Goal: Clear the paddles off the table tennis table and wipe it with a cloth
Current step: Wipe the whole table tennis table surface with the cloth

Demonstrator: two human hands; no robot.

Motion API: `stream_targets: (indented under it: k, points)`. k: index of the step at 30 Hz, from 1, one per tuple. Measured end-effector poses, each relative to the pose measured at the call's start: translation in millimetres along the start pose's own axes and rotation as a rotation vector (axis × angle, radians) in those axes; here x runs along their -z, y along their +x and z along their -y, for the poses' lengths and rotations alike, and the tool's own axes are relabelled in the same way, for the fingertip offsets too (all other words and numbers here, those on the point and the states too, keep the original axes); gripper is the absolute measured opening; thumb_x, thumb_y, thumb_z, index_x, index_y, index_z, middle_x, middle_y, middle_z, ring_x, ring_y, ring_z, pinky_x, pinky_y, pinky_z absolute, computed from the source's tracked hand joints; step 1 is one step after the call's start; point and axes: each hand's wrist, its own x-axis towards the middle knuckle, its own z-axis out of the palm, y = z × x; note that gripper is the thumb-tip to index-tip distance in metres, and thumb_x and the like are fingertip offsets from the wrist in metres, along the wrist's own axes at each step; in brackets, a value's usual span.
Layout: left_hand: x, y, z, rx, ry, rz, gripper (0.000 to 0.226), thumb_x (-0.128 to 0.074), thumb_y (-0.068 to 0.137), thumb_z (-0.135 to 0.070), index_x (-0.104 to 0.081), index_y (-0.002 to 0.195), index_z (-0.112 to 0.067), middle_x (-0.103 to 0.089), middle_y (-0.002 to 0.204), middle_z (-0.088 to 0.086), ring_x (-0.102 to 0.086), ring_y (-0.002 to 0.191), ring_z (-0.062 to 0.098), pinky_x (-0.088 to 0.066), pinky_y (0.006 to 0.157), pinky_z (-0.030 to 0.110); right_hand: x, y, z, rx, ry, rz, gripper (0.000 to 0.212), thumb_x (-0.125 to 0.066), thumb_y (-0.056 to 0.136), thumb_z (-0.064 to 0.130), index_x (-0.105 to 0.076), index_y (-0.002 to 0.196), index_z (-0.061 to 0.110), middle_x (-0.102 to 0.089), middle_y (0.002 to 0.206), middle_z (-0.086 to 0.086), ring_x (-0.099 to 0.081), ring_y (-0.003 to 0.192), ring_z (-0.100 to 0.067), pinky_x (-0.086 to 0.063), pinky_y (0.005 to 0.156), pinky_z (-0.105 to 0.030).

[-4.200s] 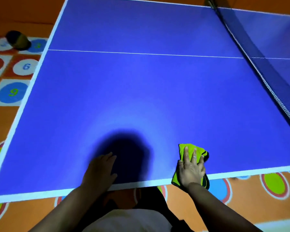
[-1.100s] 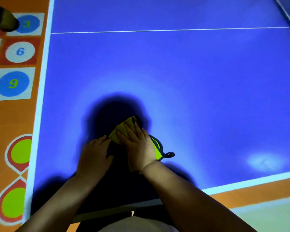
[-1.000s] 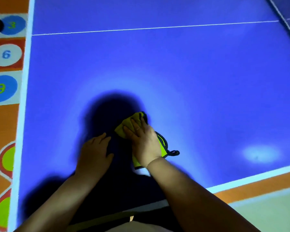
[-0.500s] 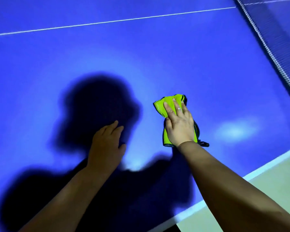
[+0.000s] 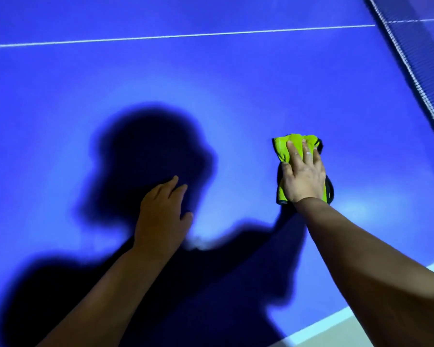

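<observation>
A bright yellow-green cloth with a dark edge lies bunched on the blue table tennis table. My right hand presses flat on the cloth with straight fingers, arm stretched forward. My left hand rests palm down on the table to the left, fingers straight, inside my own shadow. No paddle is in view.
The net runs along the right side, from the top edge down to the right. A thin white centre line crosses the table at the top. The table's white edge and pale floor show at the bottom right.
My right hand has slid the cloth to the right and further from my left hand, towards the net. The left hand stays planted on the table.
</observation>
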Motion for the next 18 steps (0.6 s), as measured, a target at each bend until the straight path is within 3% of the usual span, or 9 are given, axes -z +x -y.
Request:
stream_targets:
  k: [4, 11, 18]
  points:
    - [19, -31, 41, 0.090, -0.018, 0.007, 0.059, -0.080, 0.056, -0.016, -0.065, 0.112, -0.001, -0.059, 0.124, 0.019, -0.059, 0.106, 0.039, -0.045, 0.091, 0.050, -5, -27, 50, -0.088, 0.006, 0.011, 0.053, -0.038, 0.100, 0.033, -0.024, 0.151, 0.036, -0.009, 0.162, 0.002, -0.005, 0.148, -0.028, -0.013, 0.113, -0.041]
    - [69, -99, 112, 0.237, -0.033, -0.050, 0.067, -0.088, 0.048, -0.009, -0.066, 0.111, 0.000, -0.060, 0.123, 0.020, -0.059, 0.105, 0.040, -0.046, 0.090, 0.050, -32, -126, 181, 0.221, -0.016, 0.092, 0.066, -0.018, 0.087, 0.047, -0.033, 0.149, 0.031, -0.020, 0.160, -0.004, -0.014, 0.145, -0.037, -0.018, 0.111, -0.047]
    - [113, -183, 192, 0.427, -0.039, -0.058, 0.067, -0.085, 0.057, -0.009, -0.061, 0.119, 0.001, -0.054, 0.129, 0.022, -0.053, 0.113, 0.044, -0.042, 0.094, 0.053, -66, -226, 307, 0.442, -0.028, 0.181, 0.063, -0.024, 0.087, 0.044, -0.040, 0.146, 0.028, -0.029, 0.156, -0.008, -0.022, 0.142, -0.042, -0.023, 0.110, -0.055]
